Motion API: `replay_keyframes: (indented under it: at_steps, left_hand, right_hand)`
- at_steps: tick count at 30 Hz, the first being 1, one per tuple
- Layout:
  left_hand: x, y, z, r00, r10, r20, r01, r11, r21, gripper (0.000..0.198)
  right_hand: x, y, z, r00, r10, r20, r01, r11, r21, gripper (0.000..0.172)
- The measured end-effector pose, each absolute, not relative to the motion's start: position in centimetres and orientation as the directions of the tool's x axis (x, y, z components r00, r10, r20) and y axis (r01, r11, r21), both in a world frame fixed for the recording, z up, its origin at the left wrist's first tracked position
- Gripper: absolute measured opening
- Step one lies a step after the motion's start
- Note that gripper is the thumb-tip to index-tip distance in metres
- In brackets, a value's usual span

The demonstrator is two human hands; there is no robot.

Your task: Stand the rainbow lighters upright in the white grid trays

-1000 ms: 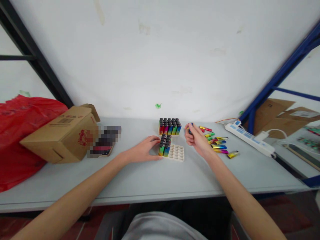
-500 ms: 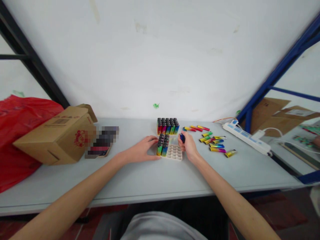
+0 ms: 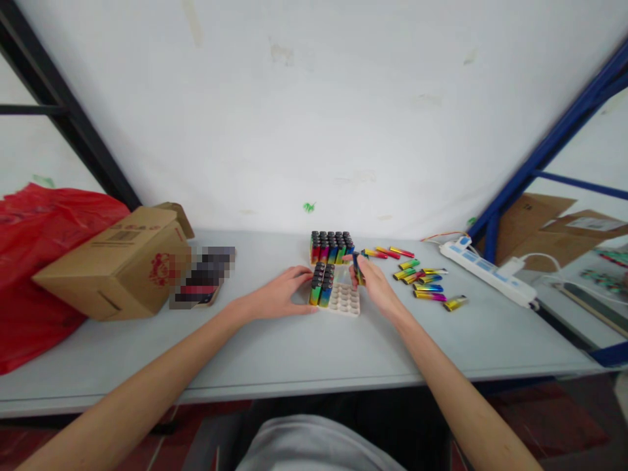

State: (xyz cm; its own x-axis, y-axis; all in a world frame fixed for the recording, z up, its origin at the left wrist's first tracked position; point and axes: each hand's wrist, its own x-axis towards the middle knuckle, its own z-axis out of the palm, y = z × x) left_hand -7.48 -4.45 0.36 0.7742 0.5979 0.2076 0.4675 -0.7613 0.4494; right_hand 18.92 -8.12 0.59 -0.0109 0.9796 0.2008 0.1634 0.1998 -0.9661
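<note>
A pale tray (image 3: 347, 299) with round pockets lies on the table, its left part filled with two columns of upright lighters (image 3: 321, 288). My left hand (image 3: 282, 293) is at the tray's left side, fingers and thumb spread around the end of the lighters. Above the tray's right side, my right hand (image 3: 373, 281) grips a dark blue and gold lighter (image 3: 358, 269), tilted. Behind the tray stands a full block of upright lighters with black tops (image 3: 332, 247). Several loose metallic lighters (image 3: 428, 288) lie to the right of my right hand.
On the left are a cardboard box (image 3: 118, 261), a red plastic bag (image 3: 44, 261) and a blurred-out phone (image 3: 203, 278). A white power strip (image 3: 490, 275) lies at the right, beside a blue metal frame (image 3: 510, 190). The wall rises behind the table (image 3: 275, 353).
My right hand has turned the lighter so that more of its body shows. My left hand stays beside the tray. The whole view has shifted slightly.
</note>
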Motion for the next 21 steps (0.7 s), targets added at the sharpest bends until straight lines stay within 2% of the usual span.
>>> replay_keyframes:
  at_steps: [6, 9, 12, 16, 21]
  left_hand:
    - [-7.4, -4.6, 0.4, 0.771, 0.599, 0.219, 0.46, -0.76, 0.46, 0.068]
    - [-7.4, -4.6, 0.4, 0.771, 0.6, 0.212, 0.463, -0.758, 0.459, 0.068]
    - [-7.4, -4.6, 0.4, 0.77, 0.6, 0.217, 0.461, -0.758, 0.461, 0.068]
    - [-7.4, -4.6, 0.4, 0.771, 0.599, 0.218, 0.461, -0.76, 0.458, 0.067]
    - [-7.4, -4.6, 0.3, 0.772, 0.597, 0.217, 0.462, -0.763, 0.452, 0.067]
  right_hand:
    - [18.7, -8.1, 0.2, -0.1, 0.945, 0.313, 0.225, 0.328, -0.918, 0.045]
    - [18.3, -8.1, 0.0, -0.068, 0.928, 0.367, 0.439, 0.359, -0.824, 0.035]
    - [18.2, -8.2, 0.2, -0.141, 0.909, 0.392, 0.628, 0.389, -0.674, 0.025]
    - [18.5, -8.5, 0.7, -0.301, 0.881, 0.366, 0.66, 0.47, -0.587, 0.02]
    - [19.8, -8.4, 1.6, -0.355, 0.852, 0.385, 0.696, 0.516, -0.499, 0.024]
